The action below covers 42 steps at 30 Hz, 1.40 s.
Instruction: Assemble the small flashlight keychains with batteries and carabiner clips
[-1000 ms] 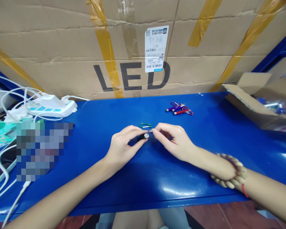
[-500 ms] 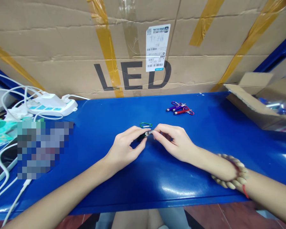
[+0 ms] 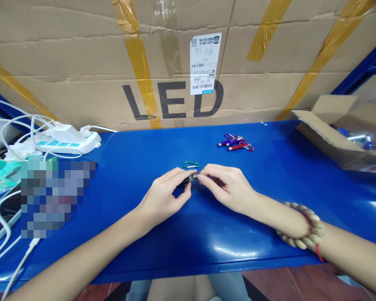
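Note:
My left hand [image 3: 167, 190] is closed on a small dark green flashlight [image 3: 186, 180], holding it between thumb and fingers. The barrel's silver end points toward my right hand [image 3: 227, 184]. That hand pinches the silver tip; its fingertips hide what exactly they grip. Just beyond the fingers a green carabiner [image 3: 191, 164] lies on the blue table [image 3: 138, 154], apart from both hands. Farther back and to the right, several small flashlights rest in a pile, a purple one [image 3: 225, 143] and a red one [image 3: 236, 146] among them, with carabiners attached.
On the left are a white power strip [image 3: 69, 144], tangled white cables and a phone [image 3: 1, 221], beside a blurred-out item. An open cardboard box [image 3: 329, 144] with shiny parts stands at the right. A large carton [image 3: 94, 96] marked LED forms the back wall.
The view has shifted slightly. Both hands stay together around the flashlight, and the fingers have moved a little, showing more of its dark barrel.

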### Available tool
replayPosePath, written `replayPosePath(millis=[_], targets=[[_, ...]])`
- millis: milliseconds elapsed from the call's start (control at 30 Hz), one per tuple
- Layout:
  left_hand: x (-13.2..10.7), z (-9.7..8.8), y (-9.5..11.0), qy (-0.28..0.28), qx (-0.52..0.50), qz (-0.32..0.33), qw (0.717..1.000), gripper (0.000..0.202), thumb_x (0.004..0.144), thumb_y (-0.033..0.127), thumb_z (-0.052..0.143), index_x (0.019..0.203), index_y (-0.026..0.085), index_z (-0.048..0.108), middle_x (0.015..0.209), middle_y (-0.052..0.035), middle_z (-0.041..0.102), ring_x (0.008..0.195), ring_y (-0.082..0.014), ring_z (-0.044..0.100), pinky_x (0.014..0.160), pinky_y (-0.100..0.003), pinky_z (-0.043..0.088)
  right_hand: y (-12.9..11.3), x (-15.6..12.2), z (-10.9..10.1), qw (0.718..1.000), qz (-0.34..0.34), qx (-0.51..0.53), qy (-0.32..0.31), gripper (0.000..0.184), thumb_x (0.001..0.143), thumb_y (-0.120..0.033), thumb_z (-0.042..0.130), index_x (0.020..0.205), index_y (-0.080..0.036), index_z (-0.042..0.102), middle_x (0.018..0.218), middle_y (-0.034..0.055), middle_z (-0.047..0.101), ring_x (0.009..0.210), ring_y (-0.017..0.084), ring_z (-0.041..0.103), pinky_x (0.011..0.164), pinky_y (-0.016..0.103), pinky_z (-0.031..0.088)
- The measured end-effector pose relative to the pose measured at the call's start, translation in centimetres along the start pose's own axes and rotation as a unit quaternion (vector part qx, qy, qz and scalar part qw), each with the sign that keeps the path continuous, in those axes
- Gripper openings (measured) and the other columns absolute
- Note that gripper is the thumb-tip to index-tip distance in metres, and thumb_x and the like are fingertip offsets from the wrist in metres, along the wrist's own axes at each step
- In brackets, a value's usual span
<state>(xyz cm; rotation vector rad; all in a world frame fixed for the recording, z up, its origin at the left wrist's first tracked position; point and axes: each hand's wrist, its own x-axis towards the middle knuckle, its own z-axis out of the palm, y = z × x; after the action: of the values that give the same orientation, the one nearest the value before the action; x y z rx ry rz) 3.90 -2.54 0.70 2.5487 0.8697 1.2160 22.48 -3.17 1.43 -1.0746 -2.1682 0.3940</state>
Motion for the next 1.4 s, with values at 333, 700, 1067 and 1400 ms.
replayPosePath(millis=[333,700,1067,1400], targets=[[-0.16,0.06,-0.11,-0.010,0.036,0.021,0.999,0.025,0.076,0.008,0.051,0.096,0.015,0.063,0.082,-0.0048,0.067,0.072,-0.0129,0.061,0.068,-0.024,0.052,-0.11,-0.02,0.09,0.999,-0.022,0.015,0.023,0.025,0.091,-0.029,0.042,0.081,-0.018,0.062,0.076,0.0024,0.063,0.066,0.011,0.055,0.060,0.020,0.039],[-0.24,0.07,-0.16,-0.008,0.048,0.024,0.999,0.027,0.077,0.010,0.050,0.100,0.015,0.062,0.081,-0.0046,0.067,0.070,-0.0127,0.060,0.066,-0.025,0.050,-0.05,0.06,0.07,0.999,-0.026,0.013,0.021,0.025,0.091,-0.027,0.041,0.081,-0.017,0.062,0.076,0.0030,0.063,0.066,0.011,0.056,0.061,0.021,0.040],[-0.25,-0.05,0.00,-0.012,0.051,0.017,0.999,0.022,0.080,0.012,0.048,0.098,0.014,0.061,0.077,-0.0041,0.065,0.067,-0.0116,0.058,0.065,-0.024,0.050,0.01,-0.04,0.06,0.999,-0.024,0.014,0.023,0.025,0.091,-0.029,0.041,0.079,-0.017,0.061,0.074,0.0028,0.062,0.066,0.011,0.055,0.061,0.021,0.039],[-0.10,-0.33,0.06,-0.084,0.014,-0.023,0.996,0.026,0.090,0.016,0.037,0.108,0.017,0.055,0.088,-0.0052,0.061,0.083,-0.0133,0.059,0.075,-0.023,0.050,-0.26,0.12,0.03,0.997,-0.065,0.030,0.033,0.027,0.092,-0.027,0.039,0.076,-0.016,0.057,0.068,0.0020,0.057,0.061,0.010,0.051,0.060,0.022,0.040]])
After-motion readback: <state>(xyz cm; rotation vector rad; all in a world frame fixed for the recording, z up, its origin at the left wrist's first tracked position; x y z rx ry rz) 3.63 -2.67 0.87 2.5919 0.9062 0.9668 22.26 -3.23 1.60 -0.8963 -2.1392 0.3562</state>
